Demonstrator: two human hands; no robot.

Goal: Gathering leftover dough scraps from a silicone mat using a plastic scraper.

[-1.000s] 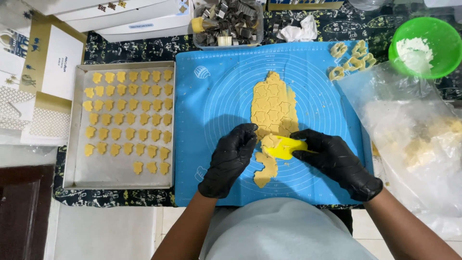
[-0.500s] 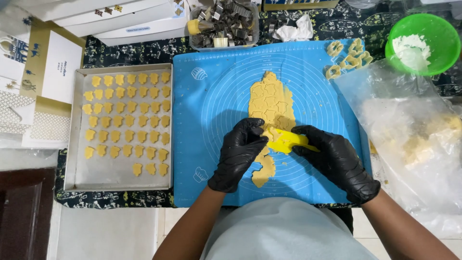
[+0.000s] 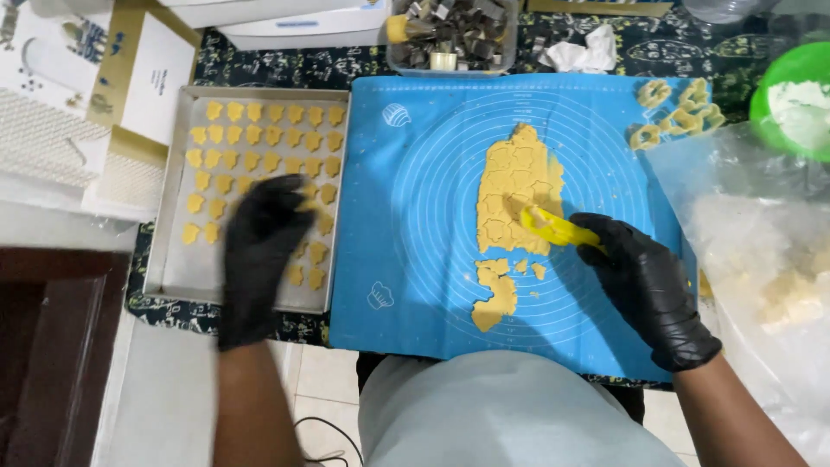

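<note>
A home kitchen: baking mat (image 3: 432, 156), cookie tray (image 3: 164, 268), cutters (image 3: 450, 30).

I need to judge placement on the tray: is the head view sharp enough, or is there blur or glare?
Head view: left hand over the baking tray is motion-blurred, edges smeared; right hand with the yellow scraper on the dough sheet is sharp; lighting is even; the plastic bag looks hazy.

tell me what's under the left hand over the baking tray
Under the left hand lies the metal baking tray with rows of small yellow cut-out cookies. The black glove covers several of them near the tray's right side; whether it touches or holds one cannot be seen.
</note>
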